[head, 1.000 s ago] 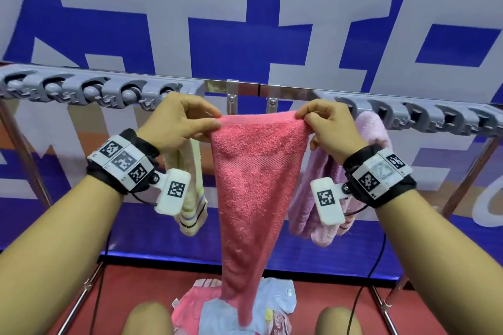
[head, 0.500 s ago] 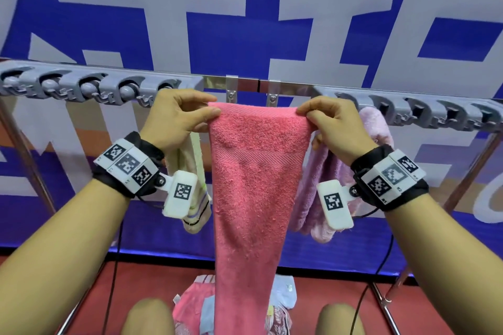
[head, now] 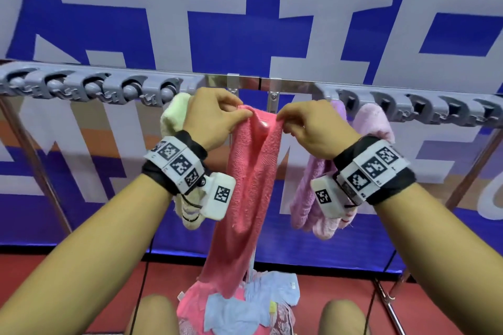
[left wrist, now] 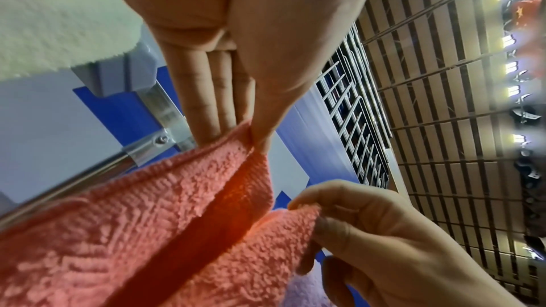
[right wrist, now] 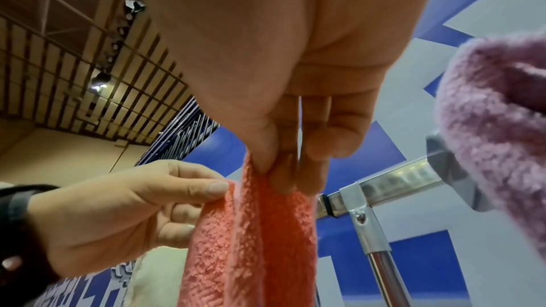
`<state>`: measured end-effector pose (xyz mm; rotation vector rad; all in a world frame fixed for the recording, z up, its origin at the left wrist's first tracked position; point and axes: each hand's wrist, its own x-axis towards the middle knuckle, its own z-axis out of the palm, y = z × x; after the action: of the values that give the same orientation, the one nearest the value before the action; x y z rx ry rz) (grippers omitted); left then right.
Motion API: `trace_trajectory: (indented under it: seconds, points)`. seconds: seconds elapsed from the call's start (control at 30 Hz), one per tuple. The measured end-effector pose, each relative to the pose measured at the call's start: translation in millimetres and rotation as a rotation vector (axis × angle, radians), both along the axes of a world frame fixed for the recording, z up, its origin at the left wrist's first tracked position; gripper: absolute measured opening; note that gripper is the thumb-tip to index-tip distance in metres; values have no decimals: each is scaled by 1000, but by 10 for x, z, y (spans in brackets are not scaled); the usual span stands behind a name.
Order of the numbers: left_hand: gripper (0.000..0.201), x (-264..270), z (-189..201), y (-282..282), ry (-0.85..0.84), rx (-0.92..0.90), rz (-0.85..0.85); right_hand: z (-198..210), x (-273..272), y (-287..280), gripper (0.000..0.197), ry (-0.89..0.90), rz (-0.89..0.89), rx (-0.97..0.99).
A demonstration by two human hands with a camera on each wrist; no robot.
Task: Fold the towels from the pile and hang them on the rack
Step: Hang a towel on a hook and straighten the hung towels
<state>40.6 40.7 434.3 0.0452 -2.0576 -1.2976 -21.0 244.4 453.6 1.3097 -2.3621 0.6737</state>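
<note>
Pink towel (head: pixel 254 171) hangs pinched at its top edge by left hand (head: pixel 215 117) and right hand (head: pixel 313 128).

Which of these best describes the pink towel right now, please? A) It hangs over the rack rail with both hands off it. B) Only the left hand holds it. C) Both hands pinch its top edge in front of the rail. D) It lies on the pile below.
C: the left hand and right hand each pinch the top edge of the pink towel, in front of the rail.

pink towel (head: pixel 251 171), lilac towel (head: pixel 310 193)
</note>
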Motion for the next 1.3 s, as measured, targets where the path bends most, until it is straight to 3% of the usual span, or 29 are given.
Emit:
trace_trajectory:
  seconds: [0.17, 0.33, 0.5, 0.77, 0.97, 1.3]
  points:
    - [19, -14, -34, 155, -8, 86, -106, 11, 67, -30, 11, 34, 82, 80]
    - [10, 87, -32, 279, 5, 261, -265, -18, 93, -59, 8, -22, 142, -163]
    - [8, 142, -32, 237, 0, 328, -365, -69, 57, -60, 10, -83, 148, -227]
    - [24, 191, -99, 182, -39, 269, -453, -115, 46, -89, 16, -131, 115, -299]
    - [22, 153, -160, 205, -20, 170, -392, -122, 130, -107, 14, -58, 151, -164]
    - [25, 222, -202, 230, 46, 113, -442, -141, 156, -89, 15, -127, 56, -322]
